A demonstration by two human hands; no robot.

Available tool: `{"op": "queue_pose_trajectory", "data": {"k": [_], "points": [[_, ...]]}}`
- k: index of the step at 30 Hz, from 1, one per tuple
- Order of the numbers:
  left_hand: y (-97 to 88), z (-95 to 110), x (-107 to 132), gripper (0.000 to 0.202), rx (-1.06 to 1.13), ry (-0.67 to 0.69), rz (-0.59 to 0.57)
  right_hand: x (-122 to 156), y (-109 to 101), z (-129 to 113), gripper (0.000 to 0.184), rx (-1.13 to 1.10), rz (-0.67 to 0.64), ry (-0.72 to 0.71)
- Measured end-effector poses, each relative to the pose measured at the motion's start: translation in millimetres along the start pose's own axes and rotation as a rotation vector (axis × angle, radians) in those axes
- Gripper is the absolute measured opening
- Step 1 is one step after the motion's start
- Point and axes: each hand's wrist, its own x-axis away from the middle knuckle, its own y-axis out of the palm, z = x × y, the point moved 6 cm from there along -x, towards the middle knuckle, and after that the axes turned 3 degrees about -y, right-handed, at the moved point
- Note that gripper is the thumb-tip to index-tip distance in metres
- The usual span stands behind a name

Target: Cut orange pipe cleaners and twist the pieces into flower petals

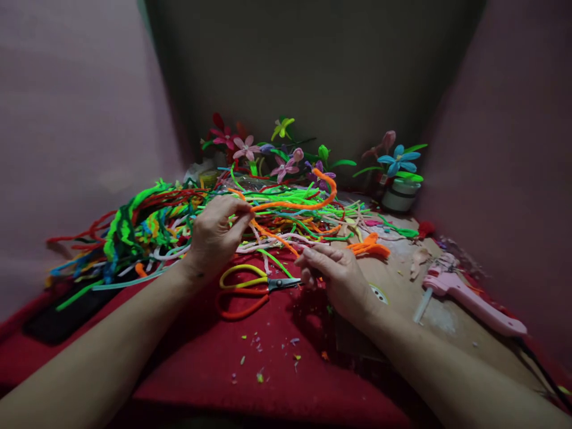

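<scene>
My left hand [218, 233] pinches an orange pipe cleaner [295, 205] between thumb and fingertips. One long part of it runs to the right and curls up at its tip, while another orange length slants down to my right hand [335, 275]. There my thumb and fingers close on its lower end. Just behind my right hand lies a folded orange pipe-cleaner piece [372, 245]. Scissors [243, 292] with one yellow and one red-orange handle rest on the red cloth [214, 369] below my hands, blades partly apart and pointing right.
A heap of colourful pipe cleaners [149, 223] spreads behind my hands. Pipe-cleaner flowers [245, 148] stand at the back; a blue one [398, 159] is by a white jar [401, 195]. A pink glue gun [473, 301] lies on cardboard at right. A dark flat object [58, 322] sits left.
</scene>
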Motion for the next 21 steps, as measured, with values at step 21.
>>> {"op": "queue_pose_trajectory", "data": {"k": [21], "points": [[20.0,37,23,0.029,0.034,0.193,-0.379,-23,-38,-47,0.034,-0.553,0.314,-0.185]]}}
